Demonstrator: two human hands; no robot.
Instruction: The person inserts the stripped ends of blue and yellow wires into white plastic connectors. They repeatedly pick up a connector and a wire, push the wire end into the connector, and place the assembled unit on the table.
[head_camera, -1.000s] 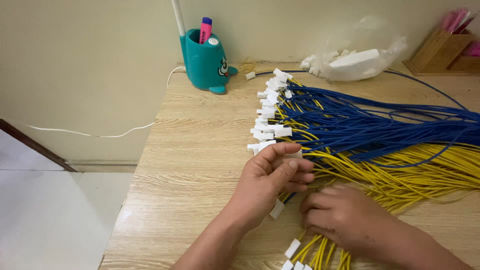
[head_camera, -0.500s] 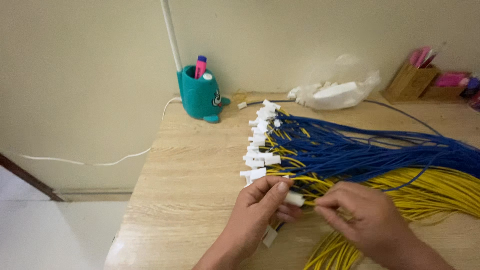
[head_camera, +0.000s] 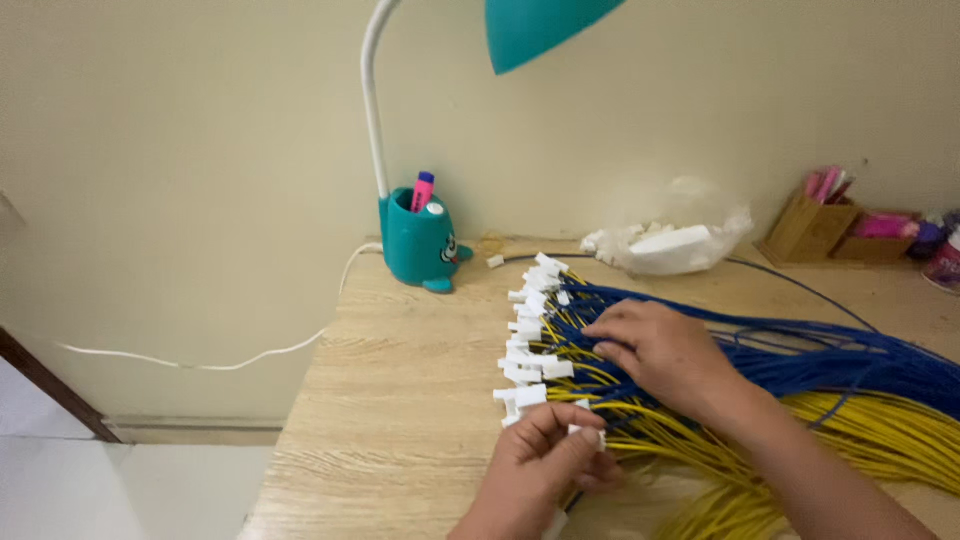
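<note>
**Right hand moves up onto the blue wires; one connector pinched low in the frame**

Since the earlier frames the right hand (head_camera: 668, 358) has left its place low beside the left one and now lies at centre frame, fingers spread flat over the blue wires (head_camera: 800, 352) just right of the white connectors (head_camera: 530, 345). Its palm faces down, so whether it grips a wire cannot be told; it looks pressed on, not closed. Meanwhile the view has tilted up, bringing the teal lamp shade (head_camera: 545, 28) in at the top edge.

At bottom centre the left hand (head_camera: 535, 470) is closed narrow, thumb and fingertips pinching a single white connector (head_camera: 588, 435) on a yellow lead, just below the lowest of the row.

As for progress: a good many connectors already stand in a ragged column running from upper centre down to the hands, their ends roughly aligned on the wooden desk (head_camera: 400, 400). Yellow wires (head_camera: 880, 440) fan off toward the lower right, and more lie loose under the forearms, so by my judgement sorting is well along but unfinished
</note>
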